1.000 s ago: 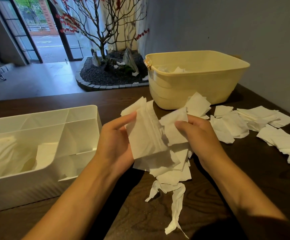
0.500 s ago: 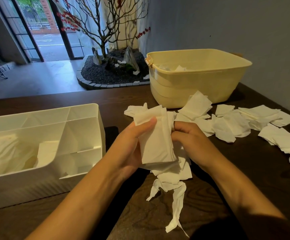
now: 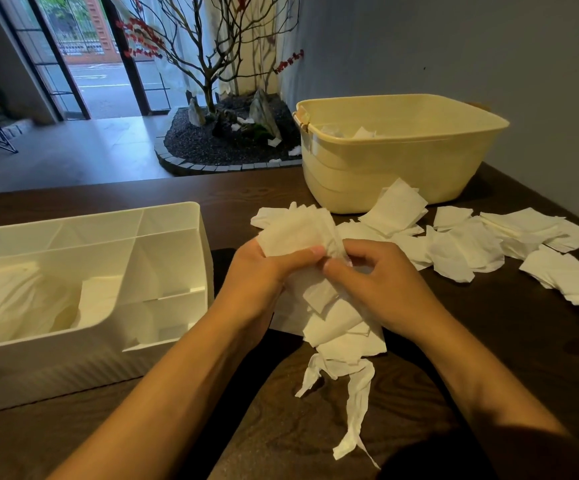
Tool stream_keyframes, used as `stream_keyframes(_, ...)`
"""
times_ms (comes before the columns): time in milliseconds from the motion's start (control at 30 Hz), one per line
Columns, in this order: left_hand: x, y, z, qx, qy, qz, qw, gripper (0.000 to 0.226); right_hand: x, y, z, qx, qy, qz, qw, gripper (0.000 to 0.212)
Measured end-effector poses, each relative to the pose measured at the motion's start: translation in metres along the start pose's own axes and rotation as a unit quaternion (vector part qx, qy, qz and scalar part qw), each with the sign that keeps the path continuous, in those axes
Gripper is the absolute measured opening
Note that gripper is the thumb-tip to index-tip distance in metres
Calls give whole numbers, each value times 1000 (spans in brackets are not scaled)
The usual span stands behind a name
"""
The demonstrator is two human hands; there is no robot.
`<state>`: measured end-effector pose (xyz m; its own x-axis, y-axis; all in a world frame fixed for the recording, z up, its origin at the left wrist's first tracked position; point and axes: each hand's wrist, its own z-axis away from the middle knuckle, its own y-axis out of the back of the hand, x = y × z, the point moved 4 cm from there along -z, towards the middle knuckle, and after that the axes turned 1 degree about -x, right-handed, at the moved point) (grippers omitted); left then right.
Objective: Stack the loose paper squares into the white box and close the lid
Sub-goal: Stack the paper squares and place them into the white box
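Both hands have drawn closer together; the left hand (image 3: 260,271) grips a bunch of paper squares (image 3: 298,233), thumb across it, while the right hand (image 3: 374,282) pinches its edge. Left of them sits the open white box (image 3: 177,244). Beyond stands a yellow tub (image 3: 402,168), with loose squares (image 3: 468,247) scattered rightward.

Bare table (image 3: 163,441) between white box (image 3: 191,344) and forearms, open for passing. Blocked ahead by yellow tub (image 3: 402,174); littered rightward with loose paper squares (image 3: 468,251), strips trailing near.
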<state>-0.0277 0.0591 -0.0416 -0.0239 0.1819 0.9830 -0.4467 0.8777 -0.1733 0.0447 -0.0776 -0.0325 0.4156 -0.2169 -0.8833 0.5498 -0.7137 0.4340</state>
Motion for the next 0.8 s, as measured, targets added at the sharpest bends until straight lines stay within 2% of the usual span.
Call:
stream_keyframes(67, 0, 2, 0, 23, -2, 5, 1000, 36, 0, 2, -1, 14, 10, 59, 998, 21)
stream_keyframes(167, 0, 12, 0, 110, -13, -4, 994, 26, -1, 9, 0, 70, 28, 184, 980, 9)
stream_keyframes(233, 2, 18, 0, 150, -24, -20, 988, 20, -5, 13, 1, 71, 25, 204, 976, 7)
stream_keyframes(300, 5, 19, 2, 164, -41, -37, 985, 14, -6, 11, 2, 3, -18, 201, 979, 17)
stream_keyframes(400, 4, 18, 2, 167, -53, -55, 983, 18, -1, 3, 4, -116, -58, 308, 942, 49)
stream_keyframes(500, 3, 17, 2, 165, -43, -44, 984, 18, 3, -3, 5, -130, -81, 214, 965, 57)
stream_keyframes(667, 4, 19, 1, 175, -52, -49, 982, 4, -1, 6, 2, -6, -26, 116, 993, 46)
stream_keyframes(733, 7, 22, 2, 187, -81, -68, 977, 13, -2, 12, 2, 23, -12, 53, 998, 45)
stream_keyframes(800, 8, 22, 2, 190, -96, -94, 973, 17, -3, 15, 1, 38, -5, -55, 998, 49)
